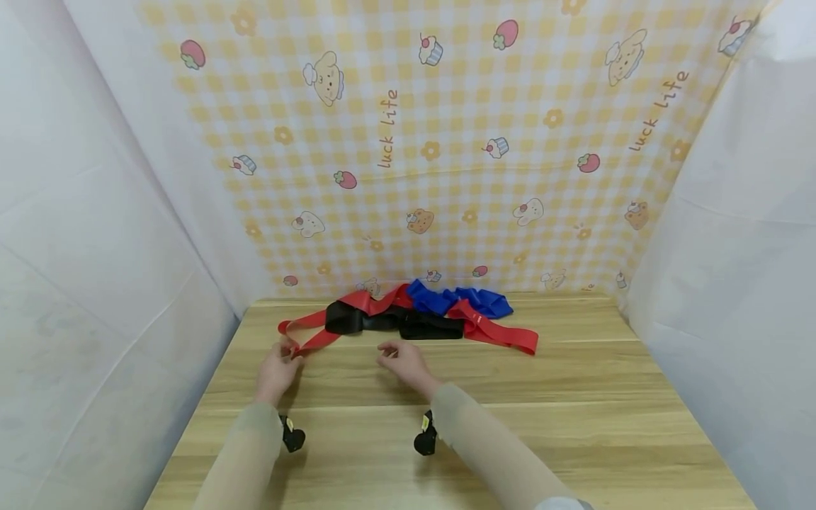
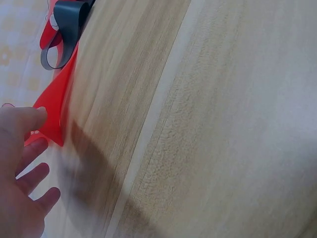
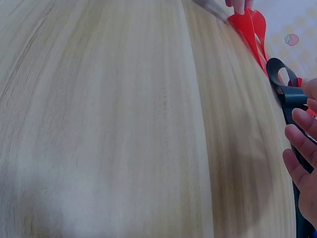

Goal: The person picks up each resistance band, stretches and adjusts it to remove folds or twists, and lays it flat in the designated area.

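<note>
My left hand point(image 1: 277, 372) pinches the left end of a red elastic loop band point(image 1: 321, 341) between thumb and forefinger. In the left wrist view the thumb lies over the red band point(image 2: 55, 101), while the other fingers are spread loosely. A black band point(image 1: 344, 319) wraps across the red loop's middle. My right hand point(image 1: 408, 365) is just in front of the black bands with fingers loosely bent and nothing in them. Beside the fingers in the right wrist view is a curled black band point(image 3: 292, 96).
To the right lie a folded black band point(image 1: 433, 328), a crumpled blue band point(image 1: 491, 304) and another red band point(image 1: 510, 336). They sit on a wooden table point(image 1: 357, 453) along its back edge, against a checked cloth point(image 1: 459, 177). White sheets point(image 1: 108, 283) hang at both sides.
</note>
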Motion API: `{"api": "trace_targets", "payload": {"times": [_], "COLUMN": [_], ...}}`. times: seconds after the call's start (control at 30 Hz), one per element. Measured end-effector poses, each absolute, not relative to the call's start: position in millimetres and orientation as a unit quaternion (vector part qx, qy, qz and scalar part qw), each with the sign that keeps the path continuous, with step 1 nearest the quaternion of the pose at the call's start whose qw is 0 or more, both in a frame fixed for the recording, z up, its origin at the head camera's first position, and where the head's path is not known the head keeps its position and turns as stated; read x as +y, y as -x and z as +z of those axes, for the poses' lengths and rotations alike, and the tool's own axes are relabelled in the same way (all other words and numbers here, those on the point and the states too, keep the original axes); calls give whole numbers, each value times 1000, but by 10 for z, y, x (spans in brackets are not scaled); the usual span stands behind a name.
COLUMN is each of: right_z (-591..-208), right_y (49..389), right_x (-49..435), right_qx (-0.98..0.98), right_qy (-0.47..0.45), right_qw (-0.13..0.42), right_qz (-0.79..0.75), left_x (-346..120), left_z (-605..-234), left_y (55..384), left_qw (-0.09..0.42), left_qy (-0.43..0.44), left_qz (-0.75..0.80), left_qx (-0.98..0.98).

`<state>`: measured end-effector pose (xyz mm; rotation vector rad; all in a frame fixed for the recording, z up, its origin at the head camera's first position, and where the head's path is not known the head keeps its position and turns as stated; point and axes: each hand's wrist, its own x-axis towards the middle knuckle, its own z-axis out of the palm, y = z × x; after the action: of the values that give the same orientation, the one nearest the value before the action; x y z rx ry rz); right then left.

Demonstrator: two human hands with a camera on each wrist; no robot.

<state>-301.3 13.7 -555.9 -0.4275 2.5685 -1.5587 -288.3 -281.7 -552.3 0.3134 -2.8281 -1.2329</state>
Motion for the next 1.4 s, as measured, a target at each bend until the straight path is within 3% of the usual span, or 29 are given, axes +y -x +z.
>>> {"api": "trace_targets", "payload": {"times": [0.5, 0.9, 1.4], "right_z": [-5540, -5517, -5437], "right_y": [3047, 3105, 3138], "right_x": [-41, -135, -177], "right_qx": [839, 833, 802], "right_qy": [147, 146, 117], "right_qw": [66, 57, 81], "right_qz": [-521, -531, -581], "left_x": [-2821, -2785, -2642], "left_z": [-5587, -5544, -4962], "left_y": [2923, 3005, 3137], "left_qw": [25, 77, 130], "left_qy": [-109, -90, -33], "left_qz": [-393, -371, -350], "left_qx": [-913, -921, -927]}}
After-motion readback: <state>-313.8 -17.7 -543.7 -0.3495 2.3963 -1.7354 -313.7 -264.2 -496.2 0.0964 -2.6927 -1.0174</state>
